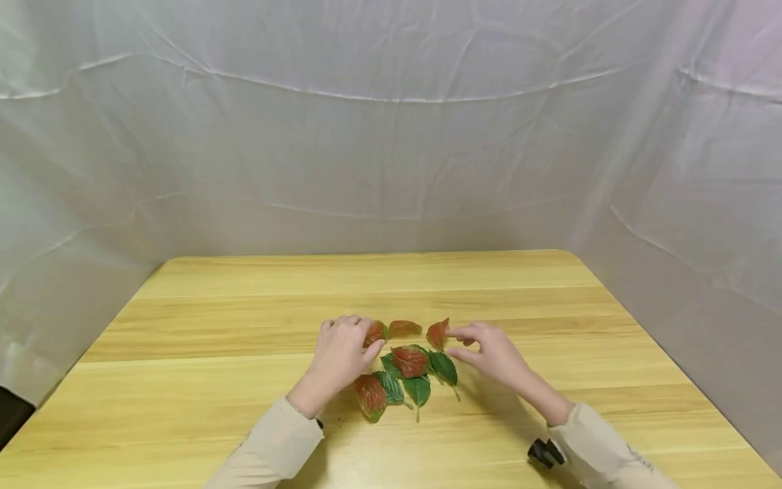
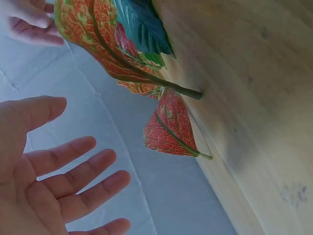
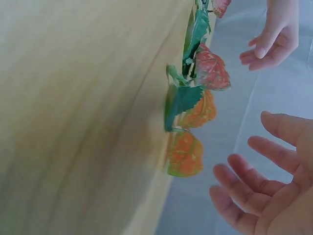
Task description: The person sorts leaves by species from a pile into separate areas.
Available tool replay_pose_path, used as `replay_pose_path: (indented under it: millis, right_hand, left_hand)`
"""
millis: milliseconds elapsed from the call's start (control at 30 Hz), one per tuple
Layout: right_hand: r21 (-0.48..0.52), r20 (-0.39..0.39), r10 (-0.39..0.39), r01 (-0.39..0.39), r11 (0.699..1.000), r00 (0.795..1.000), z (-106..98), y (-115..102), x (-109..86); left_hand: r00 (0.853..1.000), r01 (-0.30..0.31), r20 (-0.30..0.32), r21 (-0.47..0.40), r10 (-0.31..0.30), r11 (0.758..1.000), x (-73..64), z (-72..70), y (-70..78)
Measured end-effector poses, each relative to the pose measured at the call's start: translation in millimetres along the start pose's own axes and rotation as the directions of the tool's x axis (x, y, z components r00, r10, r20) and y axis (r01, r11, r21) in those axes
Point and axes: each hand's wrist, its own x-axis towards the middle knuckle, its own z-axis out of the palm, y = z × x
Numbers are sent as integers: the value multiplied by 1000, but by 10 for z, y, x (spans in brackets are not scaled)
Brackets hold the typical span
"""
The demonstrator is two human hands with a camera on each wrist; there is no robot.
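Note:
Several red and green leaves lie close together mid-table, some overlapping. My left hand (image 1: pixel 344 350) hovers at their left side, beside a red leaf (image 1: pixel 375 331). Its fingers spread loosely in the left wrist view, with nothing in them. My right hand (image 1: pixel 493 354) is on the other side, fingertips by another red leaf (image 1: pixel 437 333); the right wrist view shows its fingers relaxed and holding nothing. Between the hands lie a red leaf (image 1: pixel 411 361), green leaves (image 1: pixel 417 390) and, at the back, one more red leaf (image 1: pixel 404 329). Nearest the front left is a red leaf (image 1: pixel 370 396).
The leaves rest on a light wood-grain table (image 1: pixel 214 380). Pale fabric (image 1: pixel 391 149) hangs behind it and along both sides. Small dark specks (image 1: pixel 340 422) mark the wood near the left wrist. A black device (image 1: pixel 546 453) sits at the right wrist.

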Motion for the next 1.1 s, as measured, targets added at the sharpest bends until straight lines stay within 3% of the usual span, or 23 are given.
replay_pose_path:
  millis: [167, 400, 733, 933, 1100]
  right_hand:
    - [170, 107, 9, -27, 985, 994, 1, 127, 30]
    - [332, 253, 93, -176, 927, 963, 31, 194, 42]
    - [361, 354, 134, -267, 894, 926, 77, 265, 71]
    - [374, 380, 137, -287, 882, 915, 108, 301, 83]
    - [368, 389, 128, -281, 886, 912, 124, 316, 93]
  left_hand:
    - [1000, 0, -28, -32, -1, 1000, 11, -15, -6]
    - [999, 20, -32, -82, -23, 996, 24, -17, -18]
    - [998, 35, -43, -154, -42, 987, 35, 28, -72]
    - [997, 28, -58, -199, -40, 980, 47, 16, -104]
    - [998, 52, -28, -254, -61, 966, 69, 28, -143]
